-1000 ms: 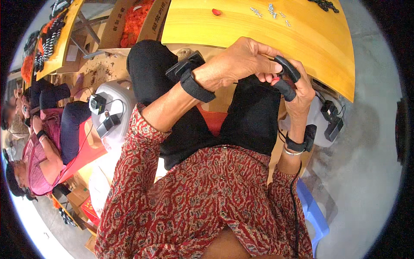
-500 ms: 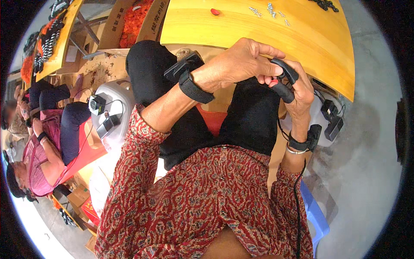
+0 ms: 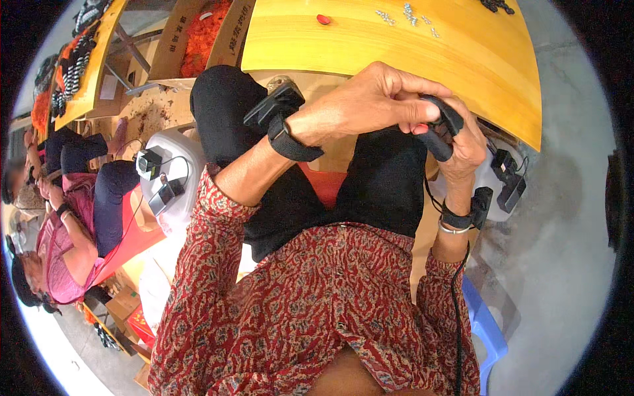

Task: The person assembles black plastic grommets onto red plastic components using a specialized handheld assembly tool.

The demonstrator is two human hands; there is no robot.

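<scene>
Above my lap, by the table's near edge, both hands meet. My left hand [image 3: 389, 99] is closed, its thumb and fingertips pinched against the fingertips of my right hand [image 3: 465, 142]. Black coverings [image 3: 436, 144] wrap what look like the thumb and a finger of my right hand, which is curled closed. A small red piece [image 3: 420, 129] shows between the fingertips; its kind and most of its shape are hidden. Black straps with small devices sit on both wrists, the left one a dark box [image 3: 274, 103].
The yellow table [image 3: 290, 49] ahead bears a red piece [image 3: 323, 20], small silvery bits [image 3: 411, 14] and a dark string of pieces [image 3: 496, 6]. Left of it stands a cardboard box [image 3: 168, 49] of orange-red material. Another person [image 3: 69, 228] sits at far left. A blue stool [image 3: 485, 327] is at right.
My left hand has shifted slightly right, its fingers now farther over the black-covered fingertips. Less of the red piece shows. The view has tilted a little.
</scene>
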